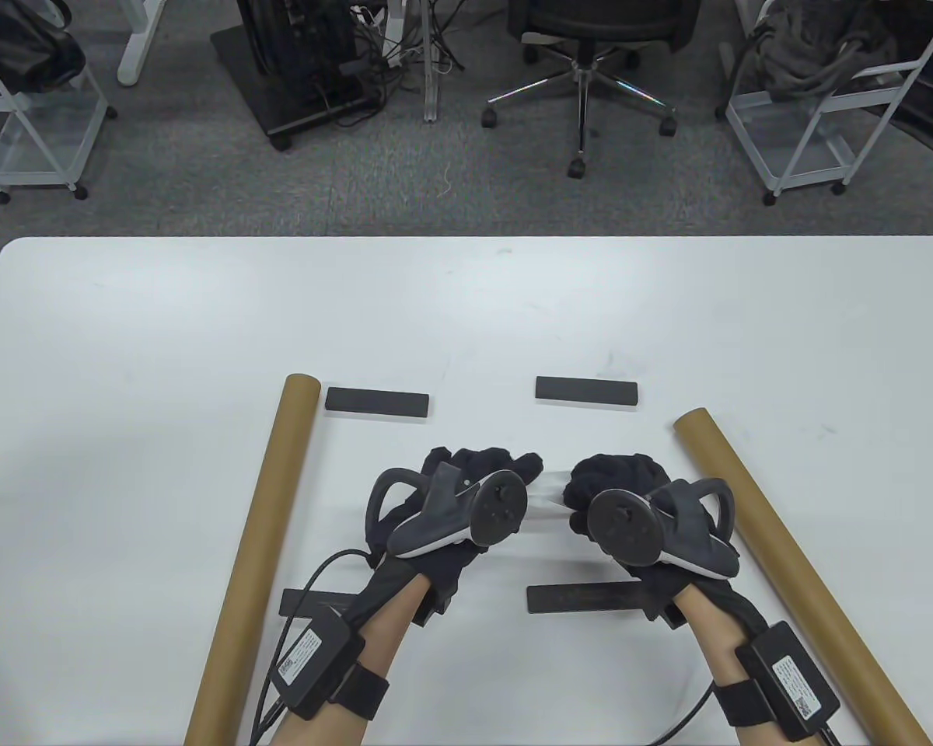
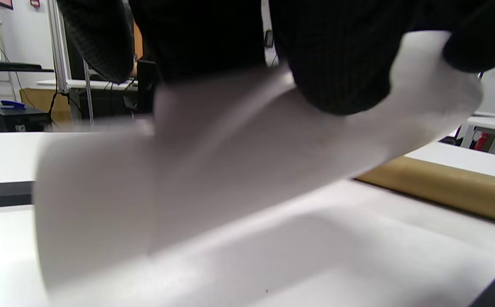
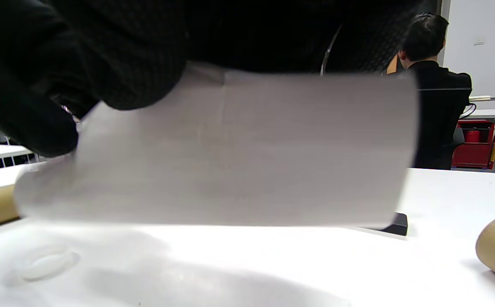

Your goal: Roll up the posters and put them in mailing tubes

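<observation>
A white poster (image 1: 548,497) is curled into a loose roll at the middle of the table, between my two hands. My left hand (image 1: 486,470) grips its left part, fingers wrapped over the top; the curl fills the left wrist view (image 2: 230,170). My right hand (image 1: 610,482) grips its right part, and the paper hangs under its fingers in the right wrist view (image 3: 247,149). Two brown mailing tubes lie on the table: one to the left (image 1: 260,536), one slanting at the right (image 1: 785,559). Neither hand touches a tube.
Several black bars lie on the white table (image 1: 124,350): two beyond the hands (image 1: 377,402) (image 1: 586,390) and two near my wrists (image 1: 583,598) (image 1: 311,602). An office chair (image 1: 591,47) and wire carts (image 1: 816,116) stand beyond the far edge.
</observation>
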`<state>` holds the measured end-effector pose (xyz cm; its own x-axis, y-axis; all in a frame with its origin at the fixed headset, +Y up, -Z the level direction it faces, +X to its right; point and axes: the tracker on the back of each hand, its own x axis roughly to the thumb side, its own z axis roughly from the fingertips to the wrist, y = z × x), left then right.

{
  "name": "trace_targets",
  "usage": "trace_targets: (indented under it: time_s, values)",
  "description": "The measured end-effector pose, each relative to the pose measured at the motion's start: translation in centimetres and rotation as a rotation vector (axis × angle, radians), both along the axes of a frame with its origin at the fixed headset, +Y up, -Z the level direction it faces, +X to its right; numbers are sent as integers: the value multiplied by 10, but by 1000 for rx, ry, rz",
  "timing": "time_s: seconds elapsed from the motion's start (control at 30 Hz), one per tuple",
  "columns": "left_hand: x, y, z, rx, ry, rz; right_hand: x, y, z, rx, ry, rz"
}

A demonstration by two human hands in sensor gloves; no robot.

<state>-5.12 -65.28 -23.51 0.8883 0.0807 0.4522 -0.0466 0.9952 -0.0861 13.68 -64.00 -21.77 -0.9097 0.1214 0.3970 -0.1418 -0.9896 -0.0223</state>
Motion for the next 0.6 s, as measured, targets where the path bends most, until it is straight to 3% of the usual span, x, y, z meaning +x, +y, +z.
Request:
trace_targets:
  time_s: [0.37, 0.6]
  values:
    - [-20, 6, 4, 151, 39, 72, -6, -11, -8, -15, 39, -70]
    - [-35, 3, 7, 207, 27, 103, -18, -28, -6, 111, 45, -24]
